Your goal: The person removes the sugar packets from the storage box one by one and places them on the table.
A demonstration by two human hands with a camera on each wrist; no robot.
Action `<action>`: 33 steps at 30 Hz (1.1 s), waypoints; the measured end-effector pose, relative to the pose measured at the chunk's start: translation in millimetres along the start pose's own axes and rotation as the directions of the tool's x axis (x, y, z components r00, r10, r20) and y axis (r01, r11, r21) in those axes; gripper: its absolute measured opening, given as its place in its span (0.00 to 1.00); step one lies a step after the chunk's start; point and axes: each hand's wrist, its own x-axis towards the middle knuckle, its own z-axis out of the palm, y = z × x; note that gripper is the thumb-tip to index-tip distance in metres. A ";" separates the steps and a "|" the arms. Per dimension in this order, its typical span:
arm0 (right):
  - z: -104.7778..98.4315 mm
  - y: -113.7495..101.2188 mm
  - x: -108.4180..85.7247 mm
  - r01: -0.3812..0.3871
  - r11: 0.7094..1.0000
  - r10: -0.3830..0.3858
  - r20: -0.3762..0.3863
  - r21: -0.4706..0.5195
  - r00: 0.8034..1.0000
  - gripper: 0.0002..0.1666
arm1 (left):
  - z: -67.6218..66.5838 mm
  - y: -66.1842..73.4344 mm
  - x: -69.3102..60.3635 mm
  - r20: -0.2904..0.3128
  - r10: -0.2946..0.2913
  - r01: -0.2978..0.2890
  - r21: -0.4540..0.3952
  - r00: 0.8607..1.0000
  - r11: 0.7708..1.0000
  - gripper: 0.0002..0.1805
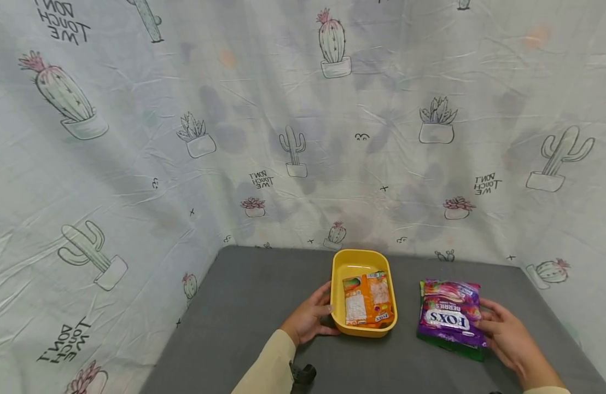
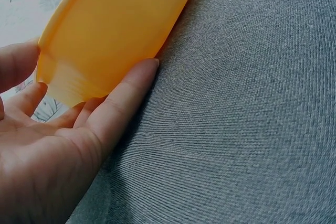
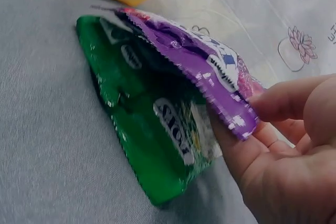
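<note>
A yellow rectangular container (image 1: 361, 331) stands on the grey surface, an orange candy packet (image 1: 369, 298) lying inside it. My left hand (image 1: 310, 316) rests against the container's left wall, thumb by the near corner; the left wrist view shows fingers (image 2: 123, 98) along its outside. To the right, my right hand (image 1: 510, 336) pinches the edge of a purple Fox's berries candy bag (image 1: 448, 317). Beneath that bag is a green Fox's bag (image 3: 147, 150), seen mostly in the right wrist view. Whether my right fingers also hold the green one, I cannot tell.
The grey cloth-covered table (image 1: 234, 306) runs back to a pale curtain (image 1: 382, 180) printed with cacti, which also hangs along the left and right sides. A dark strap (image 1: 303, 375) sits at the left wrist.
</note>
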 end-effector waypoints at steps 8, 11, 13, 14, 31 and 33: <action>0.8 -5.7 -1.5 -0.127 0.977 0.117 -0.065 -0.169 0.991 0.48 | -0.4 -1.4 -0.9 -0.008 -0.002 0.002 -0.003 1.000 1.000 0.39; 1.1 -7.3 -2.1 -0.158 0.955 0.135 -0.110 -0.249 0.985 0.44 | -0.1 -1.1 -1.3 -0.008 -0.005 0.005 -0.004 1.000 1.000 0.39; 1.4 -7.8 -2.3 -0.175 0.939 0.135 -0.149 -0.295 0.980 0.41 | 0.2 -0.6 -1.5 -0.006 -0.004 0.004 -0.005 1.000 1.000 0.39; 1.8 -8.1 -2.4 -0.182 0.931 0.134 -0.169 -0.316 0.977 0.40 | 0.3 -0.4 -1.6 -0.006 -0.003 0.003 -0.006 1.000 1.000 0.39; 3.2 -23.0 4.8 -0.195 0.860 0.007 -0.373 -0.471 0.928 0.32 | 1.0 -0.1 -1.3 -0.009 -0.003 0.003 -0.010 1.000 1.000 0.40; 4.9 -28.5 5.2 -0.190 0.857 0.000 -0.370 -0.479 0.929 0.32 | 0.6 -0.5 -1.2 -0.003 0.003 -0.003 -0.005 1.000 1.000 0.40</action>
